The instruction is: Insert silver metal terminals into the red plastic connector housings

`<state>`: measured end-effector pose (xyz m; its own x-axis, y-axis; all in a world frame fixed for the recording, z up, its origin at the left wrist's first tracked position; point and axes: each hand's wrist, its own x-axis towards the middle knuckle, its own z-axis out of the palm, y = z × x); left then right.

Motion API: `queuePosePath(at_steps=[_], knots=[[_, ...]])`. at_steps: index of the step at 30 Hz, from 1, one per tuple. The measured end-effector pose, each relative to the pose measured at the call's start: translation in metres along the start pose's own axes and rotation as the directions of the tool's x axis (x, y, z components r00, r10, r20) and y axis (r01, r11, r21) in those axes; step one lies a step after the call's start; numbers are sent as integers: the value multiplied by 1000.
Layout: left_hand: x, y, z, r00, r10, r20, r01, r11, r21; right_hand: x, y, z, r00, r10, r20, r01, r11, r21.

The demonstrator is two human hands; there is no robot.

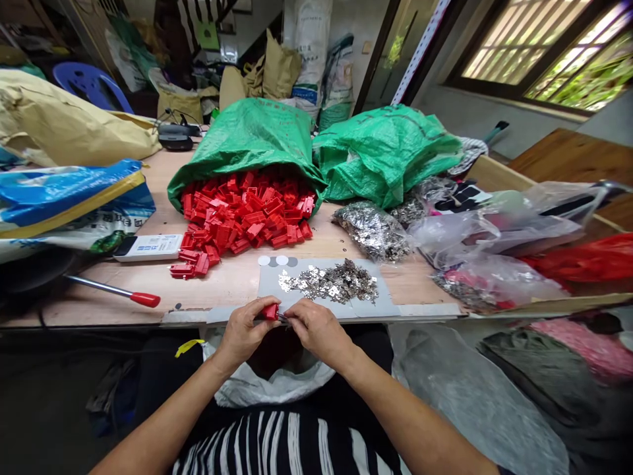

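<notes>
Red block, one, tight in left fingers, plus one metallic sliver tight in right fingers.

Pale table beneath red parts, green sacks

One head view — facing forward and down, fingers below centre.

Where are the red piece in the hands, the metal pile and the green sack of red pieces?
Held red piece (270, 311), head view: its exposed side.
Metal pile (341, 282), head view: its middle.
Green sack (260, 135), head view: its top outer side.
</notes>
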<state>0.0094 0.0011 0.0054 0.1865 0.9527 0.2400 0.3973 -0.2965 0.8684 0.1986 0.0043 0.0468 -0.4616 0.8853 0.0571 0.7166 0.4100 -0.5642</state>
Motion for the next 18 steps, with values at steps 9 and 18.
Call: queuePosePath(at_steps=[9, 18], knots=[[-1, 7, 1, 998, -65, -17, 63, 996, -66, -3, -10, 5, 997, 74, -7, -74, 997, -32], [-12, 43, -2, 944, -323, -63, 215, 751, -624, -24, -9, -10, 999, -17, -30, 27, 927, 375]])
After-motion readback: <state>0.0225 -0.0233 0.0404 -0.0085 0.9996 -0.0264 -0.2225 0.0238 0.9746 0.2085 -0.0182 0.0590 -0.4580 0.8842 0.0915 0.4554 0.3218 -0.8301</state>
